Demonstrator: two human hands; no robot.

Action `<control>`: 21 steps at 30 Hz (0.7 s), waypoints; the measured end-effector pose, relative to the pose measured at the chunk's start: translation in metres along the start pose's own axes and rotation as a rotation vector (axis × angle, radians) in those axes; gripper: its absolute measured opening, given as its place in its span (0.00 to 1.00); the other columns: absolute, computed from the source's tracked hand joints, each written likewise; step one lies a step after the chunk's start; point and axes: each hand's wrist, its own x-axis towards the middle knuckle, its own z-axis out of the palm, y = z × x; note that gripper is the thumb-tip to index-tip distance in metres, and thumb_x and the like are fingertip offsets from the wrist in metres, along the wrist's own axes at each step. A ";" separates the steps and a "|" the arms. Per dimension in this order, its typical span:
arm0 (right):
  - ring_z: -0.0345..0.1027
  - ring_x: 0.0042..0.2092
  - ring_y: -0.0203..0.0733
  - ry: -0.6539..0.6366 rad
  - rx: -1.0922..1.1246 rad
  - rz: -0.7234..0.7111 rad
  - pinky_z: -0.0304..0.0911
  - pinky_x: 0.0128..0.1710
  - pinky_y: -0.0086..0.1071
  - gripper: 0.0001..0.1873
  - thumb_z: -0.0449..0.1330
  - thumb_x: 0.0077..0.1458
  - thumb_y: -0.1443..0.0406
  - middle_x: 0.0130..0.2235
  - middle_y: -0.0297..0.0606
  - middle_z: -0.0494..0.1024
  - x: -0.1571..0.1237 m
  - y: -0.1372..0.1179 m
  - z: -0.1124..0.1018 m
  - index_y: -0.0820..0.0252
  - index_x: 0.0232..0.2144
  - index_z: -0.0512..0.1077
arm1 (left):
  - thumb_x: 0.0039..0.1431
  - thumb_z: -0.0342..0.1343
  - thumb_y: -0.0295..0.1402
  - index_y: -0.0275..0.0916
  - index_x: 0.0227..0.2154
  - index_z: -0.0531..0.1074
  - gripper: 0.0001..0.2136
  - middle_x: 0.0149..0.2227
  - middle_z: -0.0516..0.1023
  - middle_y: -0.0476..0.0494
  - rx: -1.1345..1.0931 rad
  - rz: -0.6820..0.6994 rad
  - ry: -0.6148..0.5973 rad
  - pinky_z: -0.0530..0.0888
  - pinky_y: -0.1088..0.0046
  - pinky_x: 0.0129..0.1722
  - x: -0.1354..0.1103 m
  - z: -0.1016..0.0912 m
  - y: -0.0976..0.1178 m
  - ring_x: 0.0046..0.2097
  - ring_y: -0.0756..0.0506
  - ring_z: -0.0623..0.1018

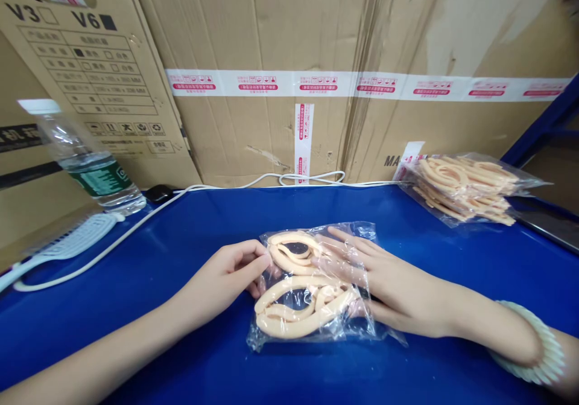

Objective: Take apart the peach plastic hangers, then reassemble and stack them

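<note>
A clear plastic bag lies flat on the blue table in front of me. Inside it are two beige, curved, loop-shaped pieces, an upper one and a lower one, one above the other. At the bag's upper left edge, my left hand is closed, thumb and fingers pinching the film beside the upper piece. My right hand comes in from the right with its fingers stretched out and apart. Those fingers appear to be under the bag's film, reaching over the right ends of both pieces.
More bagged beige pieces are stacked at the back right. A water bottle, a white hairbrush and a white cable are on the left. Cardboard boxes stand along the back edge of the blue table.
</note>
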 end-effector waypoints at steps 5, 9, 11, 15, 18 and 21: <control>0.25 0.70 0.52 -0.008 -0.009 -0.037 0.37 0.66 0.57 0.36 0.51 0.63 0.65 0.70 0.37 0.42 0.002 0.000 0.000 0.52 0.69 0.42 | 0.57 0.55 0.44 0.36 0.29 0.71 0.14 0.23 0.74 0.49 0.007 -0.007 0.011 0.72 0.75 0.27 0.002 0.001 0.000 0.25 0.50 0.74; 0.26 0.70 0.51 -0.052 0.021 -0.059 0.34 0.66 0.56 0.32 0.52 0.63 0.65 0.70 0.34 0.46 0.007 -0.001 -0.002 0.48 0.67 0.51 | 0.57 0.55 0.44 0.36 0.28 0.71 0.14 0.22 0.74 0.50 0.007 0.004 0.004 0.72 0.75 0.27 0.003 0.001 0.001 0.24 0.50 0.73; 0.26 0.70 0.50 -0.077 0.020 -0.074 0.33 0.66 0.56 0.30 0.53 0.63 0.64 0.70 0.34 0.48 0.009 -0.002 -0.002 0.47 0.66 0.53 | 0.57 0.55 0.44 0.36 0.28 0.71 0.14 0.22 0.74 0.51 0.001 0.005 0.005 0.72 0.76 0.26 0.003 0.002 0.002 0.24 0.50 0.74; 0.27 0.70 0.53 -0.076 0.015 -0.069 0.36 0.65 0.58 0.27 0.54 0.63 0.59 0.69 0.37 0.50 0.011 -0.004 -0.002 0.47 0.64 0.58 | 0.57 0.55 0.43 0.36 0.29 0.71 0.13 0.23 0.74 0.50 0.003 0.017 0.010 0.72 0.75 0.26 0.002 0.003 0.003 0.25 0.50 0.74; 0.31 0.70 0.54 -0.039 0.016 -0.088 0.38 0.65 0.58 0.26 0.55 0.62 0.57 0.68 0.39 0.54 0.012 -0.004 -0.004 0.49 0.62 0.62 | 0.57 0.55 0.44 0.36 0.29 0.70 0.14 0.26 0.77 0.47 0.005 0.004 0.018 0.72 0.74 0.26 0.002 0.003 0.004 0.24 0.50 0.74; 0.34 0.70 0.53 -0.013 -0.005 -0.116 0.36 0.66 0.56 0.24 0.54 0.62 0.56 0.67 0.41 0.56 0.014 -0.004 -0.006 0.52 0.59 0.66 | 0.56 0.55 0.46 0.37 0.31 0.68 0.15 0.25 0.79 0.45 -0.002 -0.041 0.037 0.72 0.74 0.26 0.004 0.001 0.003 0.23 0.50 0.74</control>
